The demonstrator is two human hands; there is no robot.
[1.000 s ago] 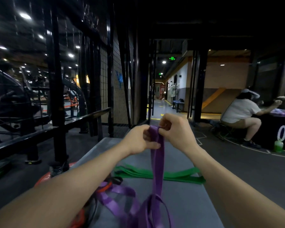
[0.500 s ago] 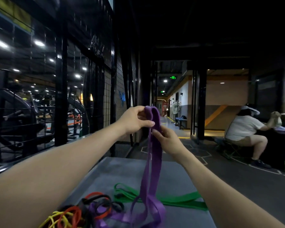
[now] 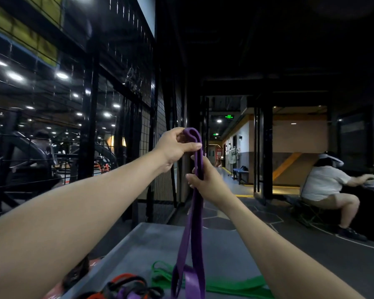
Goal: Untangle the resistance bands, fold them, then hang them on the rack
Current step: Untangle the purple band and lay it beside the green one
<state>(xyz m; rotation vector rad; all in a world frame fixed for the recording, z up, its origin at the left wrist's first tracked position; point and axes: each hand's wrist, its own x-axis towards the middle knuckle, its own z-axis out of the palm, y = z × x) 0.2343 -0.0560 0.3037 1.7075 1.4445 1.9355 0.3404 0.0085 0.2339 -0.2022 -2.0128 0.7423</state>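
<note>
A wide purple resistance band [image 3: 192, 229] hangs in a long loop from my raised hands down to the grey platform [image 3: 225, 251]. My left hand [image 3: 175, 145] pinches the band's top fold. Just below it, my right hand [image 3: 205, 175] grips the doubled strands. A green band [image 3: 235, 285] lies folded flat on the platform. At the bottom edge sits a tangle of red, black and purple bands [image 3: 125, 288]. A black metal frame with wire mesh [image 3: 138, 126] rises on the left.
A person in a white shirt [image 3: 326, 186] sits on a stool at the right beside a dark counter. A dark floor and a lit corridor [image 3: 231, 165] lie ahead. A black railing and gym machines stand to the left.
Both hands have lifted the purple band higher, drawing its lower loop up off the tangle. My right hand has slid down the strands below my left. The view has tilted upward.
</note>
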